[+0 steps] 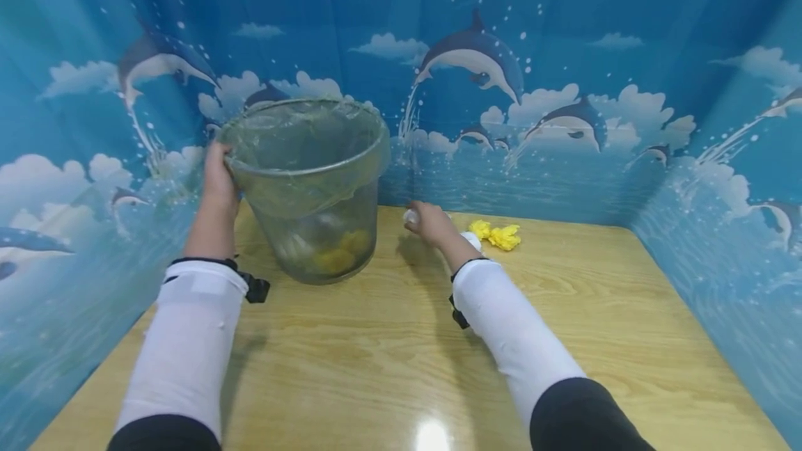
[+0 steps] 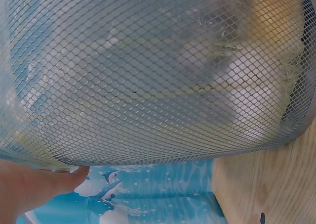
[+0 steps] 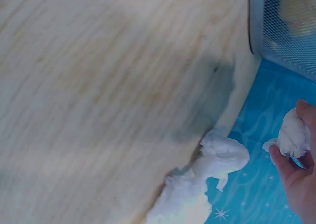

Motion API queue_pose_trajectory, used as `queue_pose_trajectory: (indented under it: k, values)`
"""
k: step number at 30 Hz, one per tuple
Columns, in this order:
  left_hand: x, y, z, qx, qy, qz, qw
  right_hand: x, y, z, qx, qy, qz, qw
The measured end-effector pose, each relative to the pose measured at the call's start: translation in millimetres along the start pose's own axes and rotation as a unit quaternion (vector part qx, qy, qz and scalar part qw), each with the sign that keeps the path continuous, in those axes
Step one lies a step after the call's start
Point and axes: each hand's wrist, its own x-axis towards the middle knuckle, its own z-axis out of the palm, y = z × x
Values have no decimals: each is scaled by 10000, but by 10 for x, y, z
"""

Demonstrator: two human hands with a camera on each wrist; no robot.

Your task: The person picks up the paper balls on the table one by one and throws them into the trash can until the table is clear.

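A grey mesh wastebasket point(image 1: 294, 214) lined with a thin clear bag stands at the table's back left. My left hand point(image 1: 219, 172) grips its rim from the left side, thumb against the mesh in the left wrist view. Yellow and white crumpled pieces show through the basket's lower wall. To the right of the basket, my right hand point(image 1: 431, 223) pinches a crumpled white paper ball point(image 3: 293, 135) between thumb and fingers, held above the table. Other crumpled white paper point(image 3: 222, 152) lies beside that hand, partly hidden by the wrist in the head view.
Crumpled yellow paper point(image 1: 504, 236) lies near the back edge, right of my right wrist. A light wooden table point(image 1: 351, 360) runs under everything. Blue dolphin-print curtains point(image 1: 564, 179) hang close behind and along both sides.
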Motion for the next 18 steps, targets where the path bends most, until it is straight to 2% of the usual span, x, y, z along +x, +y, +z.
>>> queue_pose_trajectory:
  k: [3, 9, 18]
  values:
    - [7, 6, -2, 105, 23, -38, 9999, 28, -41, -91, 61, 113, 10, 9999]
    - [14, 12, -5, 20, -35, -47, 10000, 93, -155, -307, 259, 412, -88, 9988]
    - [18, 16, 5, -183, -31, 114, 9998, 157, -397, -758, 416, 826, -303, 9952]
